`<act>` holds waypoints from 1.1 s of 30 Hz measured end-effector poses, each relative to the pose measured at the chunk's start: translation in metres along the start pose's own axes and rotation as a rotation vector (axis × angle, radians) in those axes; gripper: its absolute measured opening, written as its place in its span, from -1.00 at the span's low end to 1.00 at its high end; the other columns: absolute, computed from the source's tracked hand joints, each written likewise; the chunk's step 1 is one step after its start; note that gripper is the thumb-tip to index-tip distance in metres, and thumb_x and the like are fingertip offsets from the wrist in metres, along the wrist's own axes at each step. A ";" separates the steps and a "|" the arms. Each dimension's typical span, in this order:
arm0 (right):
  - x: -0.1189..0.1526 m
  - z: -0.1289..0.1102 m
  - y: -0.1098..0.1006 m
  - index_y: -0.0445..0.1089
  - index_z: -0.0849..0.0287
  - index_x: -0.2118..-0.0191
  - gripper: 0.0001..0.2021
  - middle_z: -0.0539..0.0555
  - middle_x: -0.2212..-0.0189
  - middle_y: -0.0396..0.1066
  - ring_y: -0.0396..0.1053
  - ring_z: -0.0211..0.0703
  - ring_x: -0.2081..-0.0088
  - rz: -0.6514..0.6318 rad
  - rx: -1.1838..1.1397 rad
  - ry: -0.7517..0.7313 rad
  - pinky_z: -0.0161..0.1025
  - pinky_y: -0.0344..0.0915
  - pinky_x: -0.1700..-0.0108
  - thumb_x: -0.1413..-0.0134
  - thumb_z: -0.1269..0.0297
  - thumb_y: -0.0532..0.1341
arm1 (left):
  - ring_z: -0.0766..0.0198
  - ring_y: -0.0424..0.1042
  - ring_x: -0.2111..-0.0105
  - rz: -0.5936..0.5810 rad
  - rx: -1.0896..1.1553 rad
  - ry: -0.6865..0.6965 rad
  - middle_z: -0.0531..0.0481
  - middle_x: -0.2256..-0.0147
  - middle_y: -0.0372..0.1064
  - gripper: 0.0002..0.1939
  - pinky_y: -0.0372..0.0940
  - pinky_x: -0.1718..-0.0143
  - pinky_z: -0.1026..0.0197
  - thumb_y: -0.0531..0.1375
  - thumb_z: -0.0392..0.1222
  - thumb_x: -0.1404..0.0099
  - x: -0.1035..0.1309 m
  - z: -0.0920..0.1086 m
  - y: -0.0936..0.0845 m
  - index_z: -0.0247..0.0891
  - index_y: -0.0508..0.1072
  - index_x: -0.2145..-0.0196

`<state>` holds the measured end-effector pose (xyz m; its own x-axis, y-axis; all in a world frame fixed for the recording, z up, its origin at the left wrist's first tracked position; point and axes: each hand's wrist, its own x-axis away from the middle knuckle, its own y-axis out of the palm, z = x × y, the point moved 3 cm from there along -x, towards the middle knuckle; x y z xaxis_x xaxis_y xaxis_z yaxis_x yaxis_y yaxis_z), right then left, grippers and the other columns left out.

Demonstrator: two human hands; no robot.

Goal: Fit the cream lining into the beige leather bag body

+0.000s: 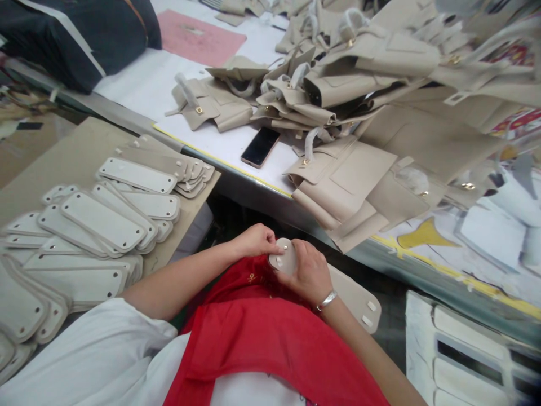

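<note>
Below the table's yellow-taped edge [236, 168], over a red apron [270, 338], the right hand [310, 273] grips a long beige rounded leather panel [350, 293]; the left hand [256, 241] pinches its end.

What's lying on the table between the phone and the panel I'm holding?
In the head view, only bare white table and its edge separate the phone from the beige panel.

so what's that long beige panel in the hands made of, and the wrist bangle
Panel: probably leather or faux leather, matte beige; it has rounded ends and a small metal stud. Bangle on the right hand: looks like polished silver-toned metal, since it glints.
</note>
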<state>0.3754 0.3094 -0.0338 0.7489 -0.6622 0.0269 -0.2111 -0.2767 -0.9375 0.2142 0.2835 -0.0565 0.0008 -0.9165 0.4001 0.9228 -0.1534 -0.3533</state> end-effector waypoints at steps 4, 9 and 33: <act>0.001 0.001 0.000 0.19 0.26 0.03 -0.40 0.22 0.12 0.29 0.24 0.04 0.11 0.014 0.006 -0.023 -0.13 0.15 0.10 0.18 -0.02 0.19 | 0.42 0.16 0.63 0.020 -0.055 0.029 0.09 0.66 0.24 -0.65 0.00 0.61 0.34 0.26 0.03 0.04 0.001 0.002 0.000 -0.36 0.38 0.63; 0.001 0.000 -0.002 0.21 0.25 0.05 -0.43 0.22 0.13 0.30 0.25 0.04 0.11 0.028 -0.001 -0.022 -0.13 0.16 0.09 0.16 -0.03 0.19 | 0.41 0.18 0.63 0.046 -0.160 0.031 0.09 0.66 0.26 -0.67 -0.02 0.61 0.33 0.27 0.02 0.05 0.000 0.005 0.000 -0.34 0.38 0.64; 0.033 0.026 -0.019 0.11 0.27 -0.05 -0.26 0.25 0.06 0.27 0.24 0.07 0.10 -0.126 0.178 0.008 -0.10 0.13 0.10 0.17 -0.16 0.19 | 0.31 0.27 0.53 -0.042 -0.259 0.033 0.10 0.53 0.27 -0.58 0.13 0.55 0.30 0.26 0.05 0.03 -0.004 0.009 -0.001 -0.28 0.30 0.32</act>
<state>0.4203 0.3108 -0.0238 0.7569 -0.6361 0.1498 -0.0012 -0.2305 -0.9731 0.2165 0.2906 -0.0499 -0.0517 -0.9182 0.3928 0.7923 -0.2771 -0.5435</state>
